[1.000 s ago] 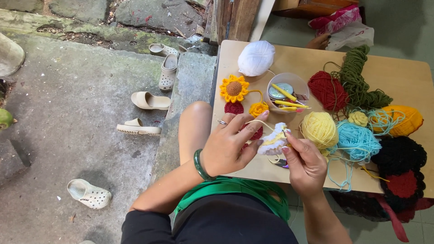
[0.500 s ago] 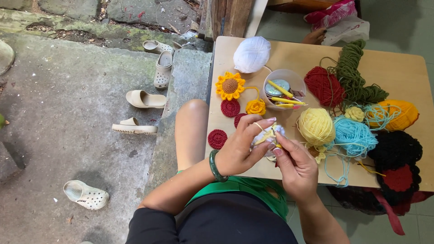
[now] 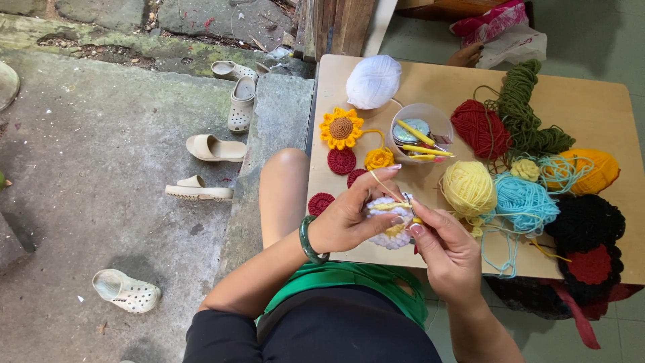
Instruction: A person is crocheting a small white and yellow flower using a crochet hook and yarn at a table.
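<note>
My left hand (image 3: 353,216) pinches a small white and yellow crochet piece (image 3: 391,228) over the near edge of the wooden table (image 3: 605,101), with a yellow yarn strand over its forefinger. My right hand (image 3: 447,247) holds a crochet hook against the piece; the hook is mostly hidden by the fingers. A green bangle (image 3: 308,240) circles my left wrist. A pale yellow yarn ball (image 3: 468,188) lies just beyond my right hand.
On the table lie a crochet sunflower (image 3: 341,128), red crochet discs (image 3: 342,161), a white yarn ball (image 3: 373,81), a clear cup of hooks (image 3: 421,134), and red, green, blue, orange and black yarn. Sandals and clogs (image 3: 215,148) lie on the concrete at left.
Both hands and the crochet piece have shifted slightly toward the near table edge. More red discs now show beside my left hand. The view has drifted a little.
</note>
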